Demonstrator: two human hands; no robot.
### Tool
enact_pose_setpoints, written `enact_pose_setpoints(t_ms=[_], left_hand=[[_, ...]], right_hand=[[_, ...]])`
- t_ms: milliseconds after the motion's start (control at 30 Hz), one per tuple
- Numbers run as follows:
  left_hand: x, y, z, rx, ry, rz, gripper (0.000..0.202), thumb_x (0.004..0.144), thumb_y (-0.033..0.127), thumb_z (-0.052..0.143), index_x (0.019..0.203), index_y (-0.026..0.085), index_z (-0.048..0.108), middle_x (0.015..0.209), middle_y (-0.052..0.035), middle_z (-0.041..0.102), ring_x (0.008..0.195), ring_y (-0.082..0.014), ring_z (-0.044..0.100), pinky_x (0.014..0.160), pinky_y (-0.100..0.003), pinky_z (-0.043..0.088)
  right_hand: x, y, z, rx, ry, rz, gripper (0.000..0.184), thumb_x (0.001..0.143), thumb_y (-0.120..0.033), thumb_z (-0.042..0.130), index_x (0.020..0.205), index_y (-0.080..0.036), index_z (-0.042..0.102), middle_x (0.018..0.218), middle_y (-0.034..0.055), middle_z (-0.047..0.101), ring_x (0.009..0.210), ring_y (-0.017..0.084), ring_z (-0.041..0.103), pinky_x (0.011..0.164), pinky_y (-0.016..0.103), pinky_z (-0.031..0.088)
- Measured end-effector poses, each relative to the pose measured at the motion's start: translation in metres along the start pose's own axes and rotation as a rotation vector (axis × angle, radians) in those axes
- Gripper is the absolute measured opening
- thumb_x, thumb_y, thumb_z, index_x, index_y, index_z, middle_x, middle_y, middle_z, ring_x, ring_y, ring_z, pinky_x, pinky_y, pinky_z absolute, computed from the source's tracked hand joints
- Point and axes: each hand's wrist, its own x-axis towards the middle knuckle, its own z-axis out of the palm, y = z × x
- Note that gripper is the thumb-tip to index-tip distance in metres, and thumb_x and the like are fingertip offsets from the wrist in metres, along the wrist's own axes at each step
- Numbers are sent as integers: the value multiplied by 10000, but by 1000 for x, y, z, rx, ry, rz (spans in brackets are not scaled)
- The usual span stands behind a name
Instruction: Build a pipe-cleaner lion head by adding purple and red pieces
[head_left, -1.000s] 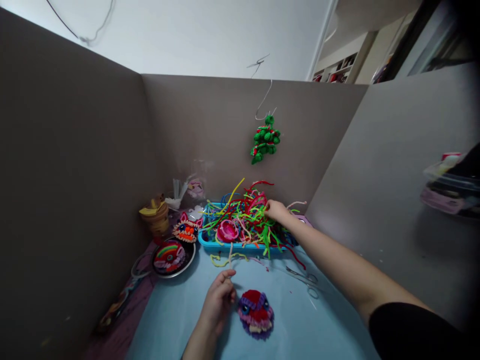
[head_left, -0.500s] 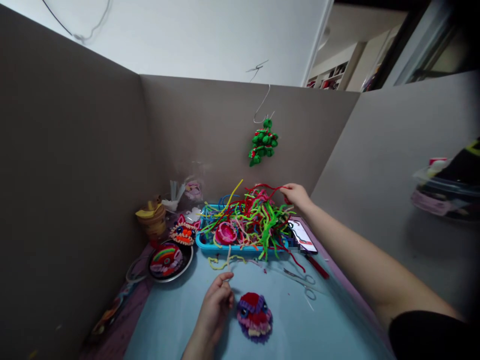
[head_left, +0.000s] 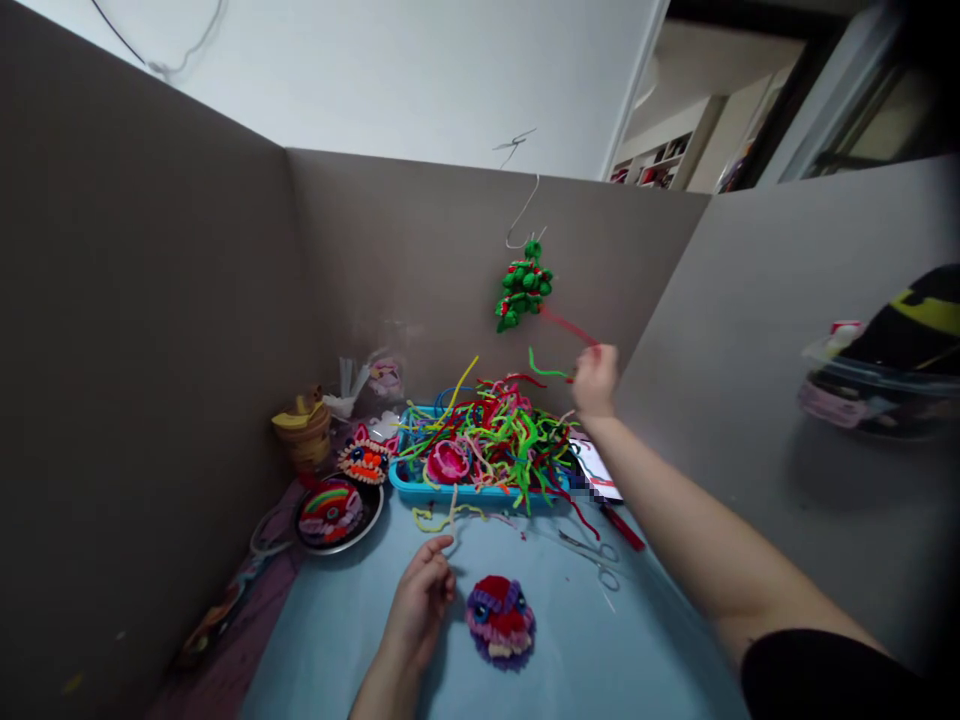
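My right hand [head_left: 598, 378] is raised above the right end of the tray, blurred, with its fingers closed on a red pipe cleaner [head_left: 564, 322] that sticks out to the left. A green pipe cleaner [head_left: 546, 370] juts out beside the same hand; whether it is held cannot be told. My left hand [head_left: 421, 592] is low over the table, fingers pinched on a pale pipe cleaner [head_left: 453, 512] that points upward. To its right lies a round red and purple fuzzy face [head_left: 501, 622] with blue eyes. A blue tray [head_left: 465, 495] holds a tangled heap of pipe cleaners [head_left: 517, 430].
Scissors [head_left: 596, 560], a red-handled tool [head_left: 624, 528] and a phone [head_left: 598, 470] lie on the right. On the left are a dish [head_left: 373, 528] with a rainbow piece, an orange fuzzy face [head_left: 365, 460] and a pot [head_left: 301, 440]. A green tree ornament [head_left: 525, 285] hangs behind.
My right hand has risen from the heap, lifting the red pipe cleaner up. A green pipe cleaner now shows beside it. My left hand keeps its pinch, and the view has shifted slightly.
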Motion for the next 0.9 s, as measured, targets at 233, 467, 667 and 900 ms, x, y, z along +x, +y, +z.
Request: enact_pose_setpoints(t_ms=[233, 467, 667, 900], left_hand=[[-1, 1, -3, 51, 46, -8, 345, 595, 178, 658, 933, 155, 595, 523, 77, 432, 459, -64, 430, 458, -182, 300], [2, -4, -4, 28, 1, -18, 340, 612, 146, 629, 950, 148, 593, 527, 75, 424, 454, -60, 423, 444, -175, 293], [2, -1, -5, -59, -44, 32, 286, 673, 202, 676, 944, 151, 600, 550, 67, 414, 479, -59, 420, 466, -175, 312], [-15, 4, 9, 45, -130, 152, 543, 640, 349, 784, 1126, 184, 604, 1038, -74, 578, 693, -86, 508, 566, -188, 362]], right_hand=[[-31, 4, 49, 224, -277, 147, 194, 755, -350, 609, 822, -169, 625, 816, 47, 672, 843, 211, 628, 743, 290, 473], [-19, -19, 31, 492, -363, 239, 251, 855, -431, 484, 909, -204, 576, 944, 89, 686, 828, 191, 662, 678, 322, 528], [-73, -41, 18, 556, -371, 136, 293, 862, -451, 456, 892, -204, 612, 592, -8, 589, 544, 142, 566, 559, 260, 473], [-235, -44, -15, 117, -858, -70, 281, 869, -369, 460, 794, -221, 687, 681, 8, 650, 644, 185, 581, 598, 276, 444]])
